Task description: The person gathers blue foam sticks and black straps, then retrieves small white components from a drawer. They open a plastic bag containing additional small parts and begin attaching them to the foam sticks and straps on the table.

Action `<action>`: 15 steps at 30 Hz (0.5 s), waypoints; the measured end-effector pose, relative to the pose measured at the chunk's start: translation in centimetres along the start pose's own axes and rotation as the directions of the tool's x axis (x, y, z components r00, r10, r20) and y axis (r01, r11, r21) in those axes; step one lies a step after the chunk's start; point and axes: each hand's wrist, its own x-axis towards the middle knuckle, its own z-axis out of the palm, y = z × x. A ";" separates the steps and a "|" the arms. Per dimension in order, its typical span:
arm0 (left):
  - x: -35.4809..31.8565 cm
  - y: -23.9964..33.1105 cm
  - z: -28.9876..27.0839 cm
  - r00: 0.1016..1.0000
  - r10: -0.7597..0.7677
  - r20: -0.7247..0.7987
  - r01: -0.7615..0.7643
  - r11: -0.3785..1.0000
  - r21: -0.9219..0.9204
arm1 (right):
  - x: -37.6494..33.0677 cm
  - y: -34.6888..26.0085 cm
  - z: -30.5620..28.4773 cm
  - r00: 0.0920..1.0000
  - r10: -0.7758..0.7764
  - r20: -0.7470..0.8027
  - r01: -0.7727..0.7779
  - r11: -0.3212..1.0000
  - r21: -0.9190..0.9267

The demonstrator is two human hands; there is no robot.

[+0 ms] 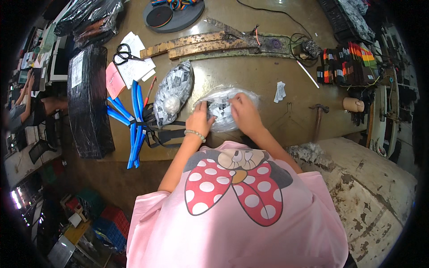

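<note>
A clear plastic bag [250, 94] lies open on the table in front of me, with small white and black printed labels [220, 110] showing inside it. At the bag's left side, my left hand [199, 119] has its fingers and thumb closed on the plastic. My right hand [246, 114] grips the opposite side of the opening with bent fingers. Beyond my left hand sits a second clear bag [175, 89], tied in a knot and packed with similar labels. A few loose labels [279, 91] lie to the right.
Blue tubes with black straps [136, 123], black scissors [123, 54], papers [134, 62] and a long black-wrapped package [89, 102] lie left. Worn wooden bars [196, 48] cross behind the bags. A hammer-like tool [317, 120] and bundled coloured straps [346, 64] are right. Another person [33, 107] is far left.
</note>
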 end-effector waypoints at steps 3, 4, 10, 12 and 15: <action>0.5 -0.4 0.0 0.999 0.010 0.052 -0.012 1.000 0.025 | -0.4 -0.4 1.2 0.997 0.041 0.062 -0.038 0.998 -0.053; 0.6 -0.3 0.1 0.997 0.006 0.071 -0.008 0.999 0.036 | -0.4 -0.3 1.4 0.987 0.083 0.136 -0.070 0.992 -0.103; 0.4 0.5 0.1 0.999 0.048 -0.004 -0.048 0.992 -0.120 | -0.9 0.7 -1.5 0.991 0.134 0.021 -0.136 0.987 0.086; 0.6 0.6 0.0 0.985 0.168 -0.047 -0.174 0.962 -0.212 | -1.6 0.3 -2.8 0.991 0.111 0.071 -0.116 0.990 0.076; 1.2 0.9 0.3 0.956 0.269 -0.115 -0.291 0.908 -0.302 | -2.1 -0.4 -3.3 0.997 0.056 0.052 -0.060 0.995 0.074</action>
